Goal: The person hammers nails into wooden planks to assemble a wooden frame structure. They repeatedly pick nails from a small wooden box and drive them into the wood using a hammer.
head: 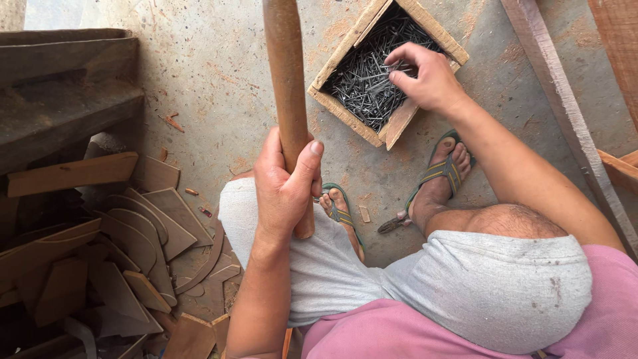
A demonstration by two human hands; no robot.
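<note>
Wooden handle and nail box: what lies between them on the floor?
Head view: only bare, dusty concrete floor lies between the wooden handle and the nail box.

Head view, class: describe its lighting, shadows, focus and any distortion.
Head view: soft, even daylight, no glare; the scrap wood pile at the lower left lies in deep shadow; the wooden handle in the left hand looms large and slightly soft; the right hand and nail box are sharp.
</note>
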